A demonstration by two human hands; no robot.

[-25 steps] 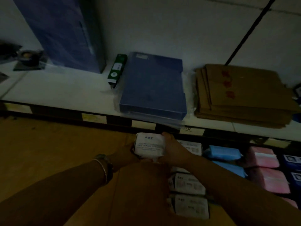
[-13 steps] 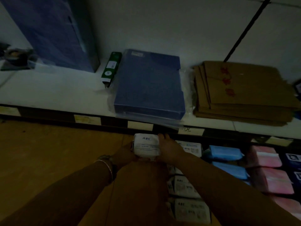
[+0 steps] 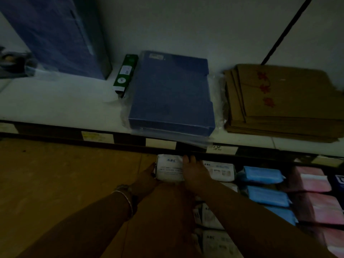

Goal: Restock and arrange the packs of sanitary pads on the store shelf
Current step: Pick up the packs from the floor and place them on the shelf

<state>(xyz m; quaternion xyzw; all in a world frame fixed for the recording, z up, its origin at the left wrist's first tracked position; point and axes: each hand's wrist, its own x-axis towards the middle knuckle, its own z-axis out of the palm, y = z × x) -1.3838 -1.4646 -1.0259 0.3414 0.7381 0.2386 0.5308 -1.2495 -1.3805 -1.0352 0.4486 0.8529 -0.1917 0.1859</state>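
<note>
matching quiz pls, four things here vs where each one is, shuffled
1 white ABC-printed pad pack
2 flat blue plastic-wrapped box
3 stack of brown paper envelopes
4 slim green carton

a far right of the white upper shelf
b between left hand and right hand
c beside the blue box's left edge
d middle of that shelf, overhanging its front

Pairs: 1-b, 2-d, 3-a, 4-c

Blue flat box (image 3: pixel 172 94) in plastic, green carton (image 3: pixel 126 75) beside it, brown envelopes (image 3: pixel 284 103) stacked right
</note>
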